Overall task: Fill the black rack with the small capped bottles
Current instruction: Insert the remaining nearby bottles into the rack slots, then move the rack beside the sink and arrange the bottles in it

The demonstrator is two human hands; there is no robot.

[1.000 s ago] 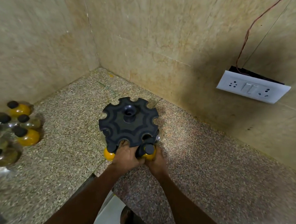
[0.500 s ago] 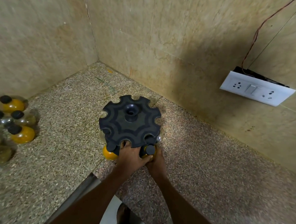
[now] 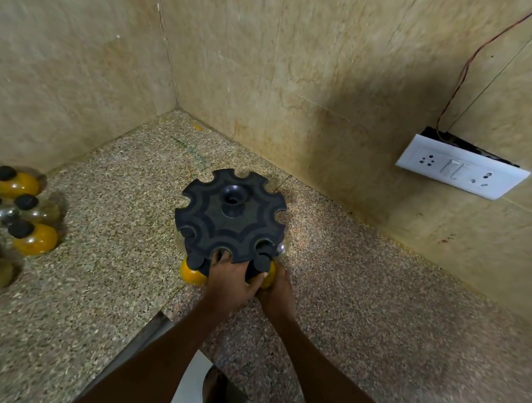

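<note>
Rack partly filled, both hands seating a bottle at its near edge.

On the far left of the speckled surface (image 3: 100,285), about six loose capped bottles (image 3: 31,238) wait in a cluster, some cut off by the frame edge, so most of the job looks undone. The black rack (image 3: 230,218) stands mid-scene near the wall corner; I count nine rim notches, and three appear occupied: a yellow bottle (image 3: 193,274) at near left, one between the hands, a glint of one at right. The left hand (image 3: 233,279) has its fingers curled on the rack's near rim; the right hand (image 3: 277,289) grips the second yellow bottle (image 3: 268,278). A white switch plate (image 3: 462,171) hangs on the right wall.
</note>
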